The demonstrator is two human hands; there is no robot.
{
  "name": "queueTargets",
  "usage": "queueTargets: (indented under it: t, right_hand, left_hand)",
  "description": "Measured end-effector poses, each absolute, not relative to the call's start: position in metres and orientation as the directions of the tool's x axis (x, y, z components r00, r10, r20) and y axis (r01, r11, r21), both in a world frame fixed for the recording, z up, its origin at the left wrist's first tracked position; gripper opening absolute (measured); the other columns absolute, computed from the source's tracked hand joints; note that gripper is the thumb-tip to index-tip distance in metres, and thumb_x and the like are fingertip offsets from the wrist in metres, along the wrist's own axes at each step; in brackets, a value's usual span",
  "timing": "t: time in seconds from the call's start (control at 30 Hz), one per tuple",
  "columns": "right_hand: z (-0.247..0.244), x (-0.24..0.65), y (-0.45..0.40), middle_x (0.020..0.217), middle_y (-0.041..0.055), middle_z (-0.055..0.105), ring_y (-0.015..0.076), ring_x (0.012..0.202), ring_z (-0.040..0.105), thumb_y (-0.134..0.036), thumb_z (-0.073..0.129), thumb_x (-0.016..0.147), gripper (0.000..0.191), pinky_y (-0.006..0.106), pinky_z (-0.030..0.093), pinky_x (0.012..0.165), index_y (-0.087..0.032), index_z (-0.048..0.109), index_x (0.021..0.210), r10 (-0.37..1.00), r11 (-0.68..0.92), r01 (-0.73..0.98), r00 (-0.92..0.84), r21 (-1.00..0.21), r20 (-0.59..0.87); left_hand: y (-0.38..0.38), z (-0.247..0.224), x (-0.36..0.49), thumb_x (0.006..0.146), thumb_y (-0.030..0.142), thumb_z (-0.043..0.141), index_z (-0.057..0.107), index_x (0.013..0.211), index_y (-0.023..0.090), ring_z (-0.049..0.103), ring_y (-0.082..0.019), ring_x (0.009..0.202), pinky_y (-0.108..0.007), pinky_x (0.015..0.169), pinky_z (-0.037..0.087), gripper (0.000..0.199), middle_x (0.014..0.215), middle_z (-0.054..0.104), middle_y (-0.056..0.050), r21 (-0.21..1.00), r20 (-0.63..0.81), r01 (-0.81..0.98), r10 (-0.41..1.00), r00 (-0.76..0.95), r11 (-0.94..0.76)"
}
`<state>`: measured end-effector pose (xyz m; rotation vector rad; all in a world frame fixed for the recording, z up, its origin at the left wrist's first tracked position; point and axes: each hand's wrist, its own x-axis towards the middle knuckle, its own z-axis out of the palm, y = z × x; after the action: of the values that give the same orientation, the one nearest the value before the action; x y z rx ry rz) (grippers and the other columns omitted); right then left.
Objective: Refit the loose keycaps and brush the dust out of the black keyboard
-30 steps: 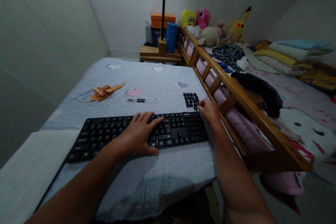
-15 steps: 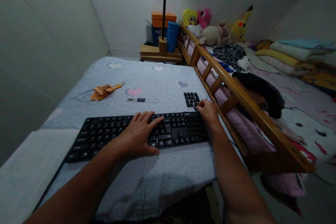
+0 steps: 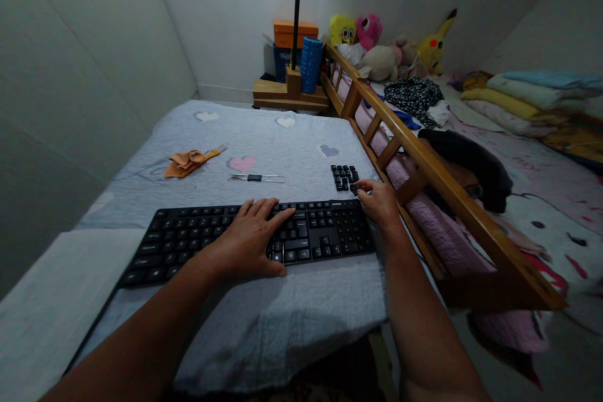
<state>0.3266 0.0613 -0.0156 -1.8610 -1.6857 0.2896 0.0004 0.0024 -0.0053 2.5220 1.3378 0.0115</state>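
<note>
A black keyboard (image 3: 325, 251) lies across the cloth-covered table. My left hand (image 3: 252, 232) rests on its middle, fingers spread over the keys and the thumb near the front edge. The number pad at the right end shows small stubs where keycaps sit elsewhere on the board. Behind that end, several loose black keycaps (image 3: 343, 176) lie in a small grid. My right hand (image 3: 378, 202) is at the grid's near right corner, thumb and forefinger pinched on a keycap, which they partly hide.
A keycap puller (image 3: 254, 178) with wire loops lies behind the keyboard. Farther left is a brush (image 3: 214, 152) beside a crumpled orange cloth (image 3: 184, 164). A wooden bed rail (image 3: 405, 141) runs along the right side. White paper or cloth (image 3: 56, 289) covers the left corner.
The right hand has shifted very slightly right at the keycap grid, still pinching. My left hand stays in place on the keyboard. The whole view has moved a little.
</note>
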Motion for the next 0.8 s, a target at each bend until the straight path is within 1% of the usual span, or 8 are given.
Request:
queueTargets:
  t: [0.13,0.3,0.43,0.57,0.8]
  right_hand:
    - [-0.009,0.328,0.053,0.099,0.0093,0.079,0.0215,0.084,0.070,-0.020,0.056,0.079,0.028,0.032,0.051,0.082,-0.016,0.079,0.095,0.972,0.016,0.706,0.154,-0.708,0.176]
    - [0.004,0.325,0.029,0.085,0.0065,0.076,0.0204,0.075,0.066,-0.027,0.059,0.077,0.026,0.030,0.049,0.072,-0.016,0.077,0.091,0.988,0.016,0.622,0.111,-0.783,0.109]
    - [0.009,0.322,0.000,0.079,0.0037,0.073,0.0199,0.073,0.064,-0.028,0.059,0.073,0.020,0.029,0.047,0.069,-0.019,0.073,0.083,0.994,-0.005,0.582,0.092,-0.813,0.060]
    - [0.002,0.321,-0.026,0.073,0.0021,0.069,0.0192,0.069,0.062,-0.029,0.056,0.073,0.021,0.029,0.044,0.064,-0.020,0.072,0.083,0.994,-0.055,0.575,0.111,-0.816,0.011]
    - [-0.009,0.323,-0.053,0.074,0.0012,0.067,0.0181,0.066,0.059,-0.031,0.056,0.075,0.023,0.029,0.043,0.063,-0.019,0.072,0.087,0.990,-0.089,0.583,0.138,-0.808,-0.009]
  left_hand:
    - [0.003,-0.005,0.000,0.058,0.064,0.080,0.036,0.158,0.028,0.027,-0.043,0.151,-0.060,0.122,0.016,0.115,0.166,0.030,-0.017,0.244,-0.120,0.808,0.810,0.574,-0.537]
    - [0.003,-0.004,0.000,0.059,0.065,0.079,0.038,0.157,0.027,0.029,-0.042,0.149,-0.059,0.122,0.016,0.113,0.164,0.034,-0.016,0.248,-0.105,0.799,0.804,0.585,-0.548]
    - [0.004,-0.005,-0.001,0.059,0.065,0.079,0.038,0.157,0.028,0.029,-0.043,0.149,-0.059,0.122,0.017,0.112,0.163,0.035,-0.015,0.252,-0.098,0.795,0.803,0.588,-0.551]
    - [0.004,-0.005,-0.001,0.060,0.064,0.079,0.037,0.157,0.025,0.027,-0.044,0.149,-0.059,0.122,0.016,0.113,0.164,0.032,-0.017,0.256,-0.107,0.793,0.799,0.592,-0.553]
    - [0.004,-0.004,0.000,0.061,0.066,0.077,0.037,0.158,0.025,0.027,-0.043,0.149,-0.058,0.122,0.016,0.112,0.165,0.031,-0.018,0.243,-0.119,0.799,0.800,0.588,-0.550]
